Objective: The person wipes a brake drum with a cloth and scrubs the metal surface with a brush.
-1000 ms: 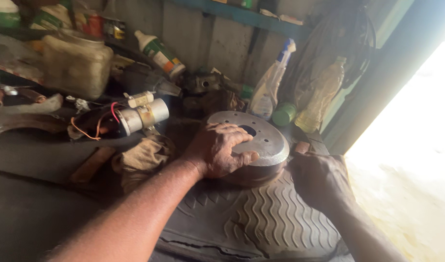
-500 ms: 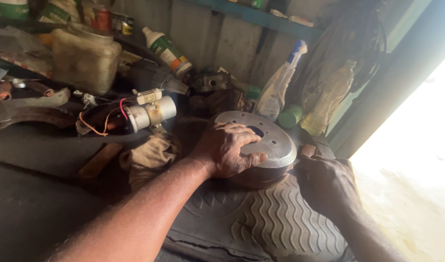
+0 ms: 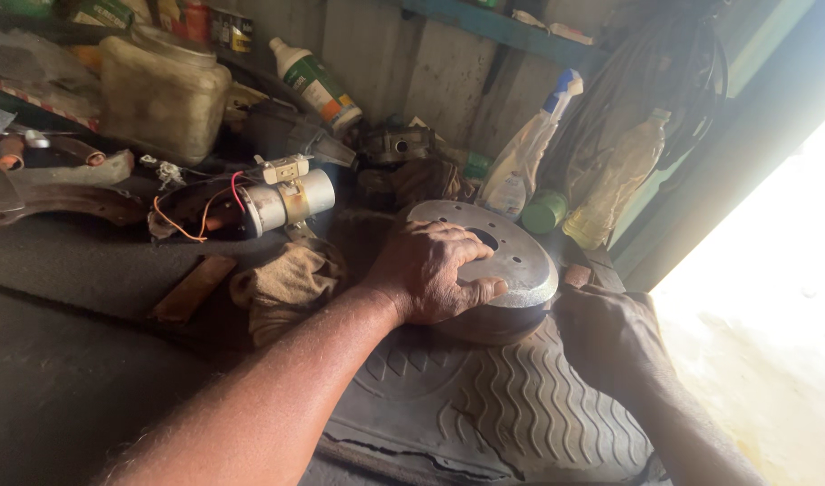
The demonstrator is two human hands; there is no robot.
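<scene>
A round metal brake drum (image 3: 511,261) with a centre hole rests on a grey ribbed rubber mat (image 3: 511,405). My left hand (image 3: 430,270) lies over the drum's near left side, fingers curled on its flat top and thumb against its rim. To the right of the drum, in shadow, my right hand (image 3: 606,337) rests on the mat; I cannot tell whether it touches the drum or holds anything.
A dirty rag (image 3: 286,283) and a brown flat block (image 3: 192,288) lie left of the mat. Behind are a small cylindrical motor with red and orange wires (image 3: 282,202), a cloudy plastic jar (image 3: 161,94), bottles, a spray bottle (image 3: 525,153) and the wall.
The view has shifted slightly, so the drum and hands sit a little lower and further right in the picture. My left hand stays on the drum in the same grip.
</scene>
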